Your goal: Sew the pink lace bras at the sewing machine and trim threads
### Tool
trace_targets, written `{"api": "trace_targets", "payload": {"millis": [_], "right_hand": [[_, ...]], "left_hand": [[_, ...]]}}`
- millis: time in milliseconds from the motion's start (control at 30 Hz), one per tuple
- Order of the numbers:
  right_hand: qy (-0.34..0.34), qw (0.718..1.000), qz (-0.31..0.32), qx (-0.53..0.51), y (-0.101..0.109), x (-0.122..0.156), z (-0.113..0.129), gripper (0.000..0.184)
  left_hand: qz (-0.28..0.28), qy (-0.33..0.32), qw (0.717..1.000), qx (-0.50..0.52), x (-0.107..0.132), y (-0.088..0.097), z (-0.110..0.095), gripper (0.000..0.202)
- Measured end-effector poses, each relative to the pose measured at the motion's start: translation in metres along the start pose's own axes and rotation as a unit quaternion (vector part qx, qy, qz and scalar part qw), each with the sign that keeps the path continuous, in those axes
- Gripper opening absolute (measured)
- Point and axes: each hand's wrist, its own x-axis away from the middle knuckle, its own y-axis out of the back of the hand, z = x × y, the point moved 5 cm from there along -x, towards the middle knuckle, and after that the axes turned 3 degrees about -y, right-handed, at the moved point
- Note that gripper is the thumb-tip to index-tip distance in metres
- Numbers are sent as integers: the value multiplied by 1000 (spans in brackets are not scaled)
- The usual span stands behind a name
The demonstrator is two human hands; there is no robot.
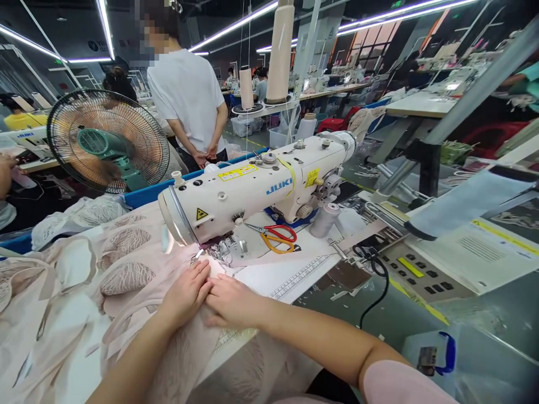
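Note:
Pale pink bra fabric [185, 320] with lace runs under the head of a white sewing machine [252, 185]. My left hand [185, 292] is closed on the fabric just in front of the presser foot [199, 256], fingers close together. My right hand [231, 300] touches it from the right, its bent fingers gripping the fabric near the same spot. The fingertips partly hide the cloth between them. More joined bra pieces with lace cups [128, 278] spread over the table to the left, and some fabric hangs over the front edge.
Red-and-orange-handled thread snips [278, 235] and a grey thread spool [325, 219] lie beside the machine. A printed ruler [298, 280] marks the table edge. A fan [107, 140] and a standing person [185, 101] are behind. At right is a control box [446, 258].

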Motion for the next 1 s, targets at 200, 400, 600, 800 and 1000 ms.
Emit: {"api": "trace_targets", "payload": {"millis": [200,400,600,800,1000], "right_hand": [[-28,1000,2,-14,0,-5,-6,54],[-24,999,-15,-21,11,4,-9,51],[-62,996,-62,0,30,29,-29,34],[-81,996,-38,-12,16,48,-33,40],[-59,997,-25,-43,13,52,-25,47]], "left_hand": [[2,-1,1000,-7,-10,2,4,49],[3,1,1000,-15,-11,2,6,49],[-2,-5,1000,-17,-7,-2,6,47],[-8,-19,1000,-17,-5,-1,3,43],[-13,-34,999,-19,-5,5,0,43]]}}
